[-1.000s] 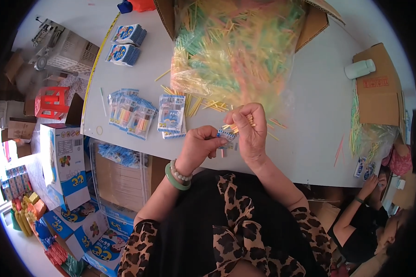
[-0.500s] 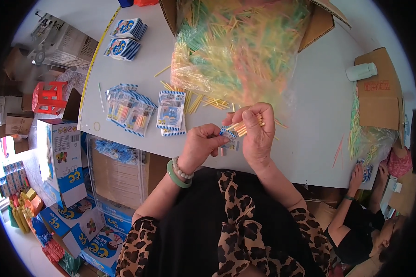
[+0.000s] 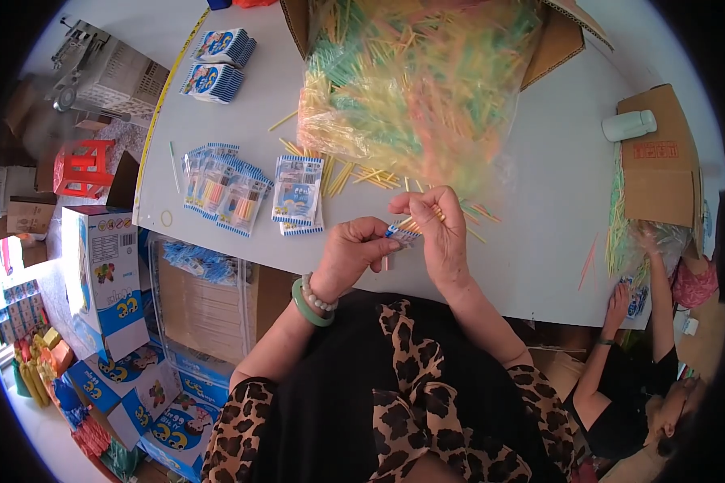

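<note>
My left hand [image 3: 351, 251], wearing bracelets, pinches the edge of a small blue-and-white plastic packet [image 3: 408, 237] near the table's front edge. Beside it, my right hand [image 3: 443, 241] is closed on a small bunch of thin yellow-orange sticks [image 3: 427, 216]. The sticks' lower ends meet the packet's upper edge; whether they are inside I cannot tell. A short pink piece [image 3: 387, 262] shows just below the packet. Left of my hands lie a stack of flat packets [image 3: 298, 191] and a fanned pile of filled packets [image 3: 227, 193].
A carton lined with a clear bag of coloured sticks [image 3: 415, 97] fills the table's far side. Loose yellow sticks [image 3: 342, 177] lie before it. Two bundles of packets [image 3: 212, 82] stand far left. At right, a co-worker's hands [image 3: 618, 306] work near another carton [image 3: 660, 153].
My right hand has moved slightly left and down, bringing the sticks to the packet's upper edge. My left hand keeps its pinch. The co-worker's one hand has reached toward the carton.
</note>
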{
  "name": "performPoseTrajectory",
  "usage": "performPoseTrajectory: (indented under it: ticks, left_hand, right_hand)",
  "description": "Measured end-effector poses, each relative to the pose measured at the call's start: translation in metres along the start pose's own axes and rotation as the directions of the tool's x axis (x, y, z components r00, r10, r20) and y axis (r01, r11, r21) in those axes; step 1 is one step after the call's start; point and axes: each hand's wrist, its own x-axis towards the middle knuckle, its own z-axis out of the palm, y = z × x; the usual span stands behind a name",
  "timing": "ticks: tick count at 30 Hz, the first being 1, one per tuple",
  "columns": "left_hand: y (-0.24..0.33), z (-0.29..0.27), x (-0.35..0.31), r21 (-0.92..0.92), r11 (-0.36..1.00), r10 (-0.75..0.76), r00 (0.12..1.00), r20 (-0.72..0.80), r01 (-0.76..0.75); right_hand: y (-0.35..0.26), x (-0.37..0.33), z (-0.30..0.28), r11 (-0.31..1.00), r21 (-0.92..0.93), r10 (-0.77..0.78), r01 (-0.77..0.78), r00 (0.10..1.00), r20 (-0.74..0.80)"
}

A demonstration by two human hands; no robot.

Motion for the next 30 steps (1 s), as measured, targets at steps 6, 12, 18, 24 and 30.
performPoseTrajectory:
  ticks: [6,12,18,24,30]
  left_hand:
    - [-0.012,0.003,0.002,-0.085,0.994,0.060,0.997,-0.056,-0.065]
    - [-0.017,0.004,0.007,-0.063,0.988,0.135,0.989,-0.054,-0.139]
    - [-0.015,0.009,0.008,-0.052,0.990,0.135,0.991,-0.001,-0.134]
    - [-0.019,-0.001,0.010,-0.075,0.942,0.322,0.943,-0.082,-0.328]
    - [-0.013,-0.007,0.008,-0.270,0.920,0.262,0.959,-0.112,-0.283]
  right_hand:
    - [-0.005,0.000,-0.001,0.994,-0.095,0.069,-0.061,0.994,0.084]
    - [-0.012,-0.001,-0.003,0.968,-0.248,0.049,-0.035,0.998,0.050]
    - [-0.011,-0.005,0.005,0.922,-0.380,0.134,-0.071,0.981,0.141]
    - [-0.009,0.003,-0.010,0.682,-0.609,-0.173,0.404,0.899,0.403]
    - [-0.010,-0.004,-0.014,0.981,-0.196,0.057,-0.004,0.962,0.266]
